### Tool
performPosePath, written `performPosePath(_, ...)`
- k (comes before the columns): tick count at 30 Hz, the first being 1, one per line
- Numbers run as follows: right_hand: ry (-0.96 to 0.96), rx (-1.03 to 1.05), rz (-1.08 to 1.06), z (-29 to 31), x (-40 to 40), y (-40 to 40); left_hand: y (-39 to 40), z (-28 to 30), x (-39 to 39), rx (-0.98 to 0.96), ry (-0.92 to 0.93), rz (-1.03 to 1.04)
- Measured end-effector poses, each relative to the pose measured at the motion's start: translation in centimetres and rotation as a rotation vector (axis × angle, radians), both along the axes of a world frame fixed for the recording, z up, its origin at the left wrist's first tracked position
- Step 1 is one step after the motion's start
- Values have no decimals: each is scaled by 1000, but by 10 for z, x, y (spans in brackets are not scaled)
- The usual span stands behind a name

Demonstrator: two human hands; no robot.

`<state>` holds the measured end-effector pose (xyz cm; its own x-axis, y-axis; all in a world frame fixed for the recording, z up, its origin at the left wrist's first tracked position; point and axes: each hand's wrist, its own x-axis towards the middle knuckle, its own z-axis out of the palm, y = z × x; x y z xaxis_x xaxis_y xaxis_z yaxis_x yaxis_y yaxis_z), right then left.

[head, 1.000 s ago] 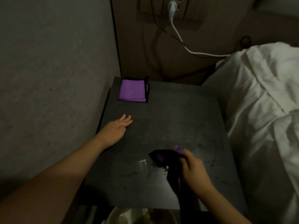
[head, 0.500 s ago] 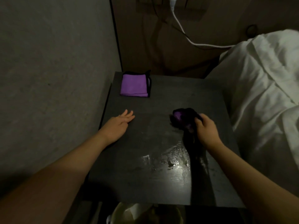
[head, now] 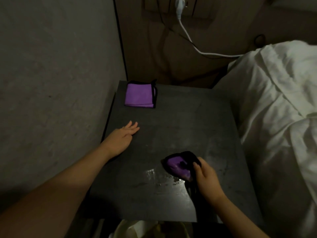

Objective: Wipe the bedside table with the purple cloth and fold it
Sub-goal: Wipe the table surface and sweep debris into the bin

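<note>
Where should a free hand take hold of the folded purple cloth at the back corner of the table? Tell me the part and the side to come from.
Probably pinch the folded purple cloth at its near edge, coming from the front. It lies flat on the bedside table, with the wall close on its left. The open left hand rests nearest, in front of it.
</note>
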<state>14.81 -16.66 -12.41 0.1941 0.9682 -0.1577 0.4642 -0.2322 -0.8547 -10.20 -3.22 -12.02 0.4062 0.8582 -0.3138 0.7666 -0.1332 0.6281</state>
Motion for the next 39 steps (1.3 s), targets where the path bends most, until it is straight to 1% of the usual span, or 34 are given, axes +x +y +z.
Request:
performPosePath(2,20,-35,42,3,1,-1,0,0,0,5,7,-7)
performPosePath(4,81,-66,49,10,6,5,0,-1,0,12,7,-4)
performPosePath(7,108,12,-77,28,23,23,0,-2,1,22,-8,4)
performPosePath(9,48,121,-148,43,36,40,0,-2,2,26,-27,10)
performPosePath(11,-77,183,-138,53,46,57,-1,-2,1,22,-48,18)
performPosePath(14,-224,157,-96,41,49,72,-2,-2,1,22,-44,20)
performPosePath(16,-258,105,-60,21,45,67,-1,-3,0,21,-26,14)
performPosePath(20,-196,95,-145,-1,30,46,-3,-1,4,32,-5,7)
performPosePath(24,-175,72,-52,-2,17,28,-8,3,8,39,35,-3)
performPosePath(27,-208,91,-20,-2,12,18,-12,4,9,61,61,-37)
performPosePath(31,-194,73,30,0,4,2,-19,6,11,100,135,-88)
performPosePath(35,-194,45,64,-4,-9,-24,-24,6,11,98,157,-76)
performPosePath(37,-173,29,90,-8,-14,-36,-27,6,11,91,151,-70)
performPosePath(39,-108,14,81,-5,-17,-38,-29,7,12,88,151,-77)
